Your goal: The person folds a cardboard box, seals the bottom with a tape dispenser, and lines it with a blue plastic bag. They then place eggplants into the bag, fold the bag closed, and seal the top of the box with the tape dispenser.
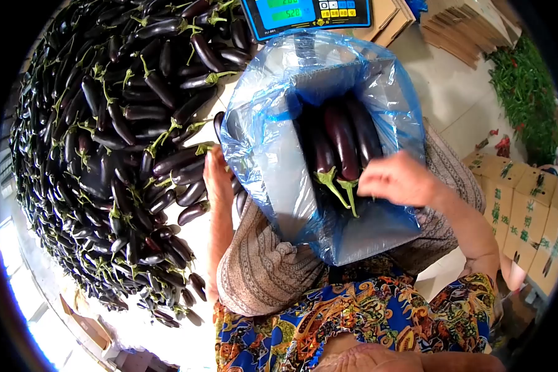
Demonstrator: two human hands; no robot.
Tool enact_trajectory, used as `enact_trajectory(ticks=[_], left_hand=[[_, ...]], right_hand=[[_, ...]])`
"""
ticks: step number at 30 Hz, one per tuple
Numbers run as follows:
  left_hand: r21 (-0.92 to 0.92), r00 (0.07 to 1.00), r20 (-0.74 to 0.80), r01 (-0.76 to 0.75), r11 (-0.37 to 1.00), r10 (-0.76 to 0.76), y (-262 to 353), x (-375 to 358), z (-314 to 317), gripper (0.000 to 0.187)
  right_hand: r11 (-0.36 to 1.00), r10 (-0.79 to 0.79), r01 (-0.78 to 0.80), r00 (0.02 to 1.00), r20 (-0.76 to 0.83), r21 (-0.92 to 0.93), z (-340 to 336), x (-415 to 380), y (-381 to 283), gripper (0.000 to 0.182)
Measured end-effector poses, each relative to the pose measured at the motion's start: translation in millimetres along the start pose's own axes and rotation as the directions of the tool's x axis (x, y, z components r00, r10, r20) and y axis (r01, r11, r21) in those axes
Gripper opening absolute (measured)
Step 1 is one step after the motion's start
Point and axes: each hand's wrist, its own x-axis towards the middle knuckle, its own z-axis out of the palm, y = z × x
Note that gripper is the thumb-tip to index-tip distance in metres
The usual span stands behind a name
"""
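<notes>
A cardboard box lined with a blue plastic bag (263, 155) stands between the knees, its top wide open. Inside lie several dark purple eggplants (341, 136), side by side with their green stems toward me. My right hand (397, 180) is over the box's right side, fingers curled at the near end of the rightmost eggplant (364, 127) and hiding its stem. Left of the box, my left hand (217, 177) is seen edge-on beside the stem end of a loose eggplant (180, 159). Its fingers are mostly hidden, so its grip cannot be made out.
A large heap of eggplants (118, 124) spreads across the left. Beyond the box sits a digital scale (307, 18) with a lit display. Flattened cardboard (468, 31) and a pile of green peppers (527, 93) are at upper right; printed cartons (518, 217) stand at right.
</notes>
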Motion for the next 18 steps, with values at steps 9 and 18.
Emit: enact_trajectory(ticks=[9, 18], left_hand=[[0.231, 0.875, 0.453, -0.302, 0.925, 0.173, 112, 37, 98, 0.075], [0.27, 0.86, 0.312, -0.487, 0.831, 0.403, 154, 25, 127, 0.016]], right_hand=[[0.857, -0.187, -0.195, 0.745, -0.641, -0.477, -93, 42, 22, 0.066], [0.952, -0.1, -0.093, 0.806, -0.584, -0.292, -114, 44, 31, 0.015]])
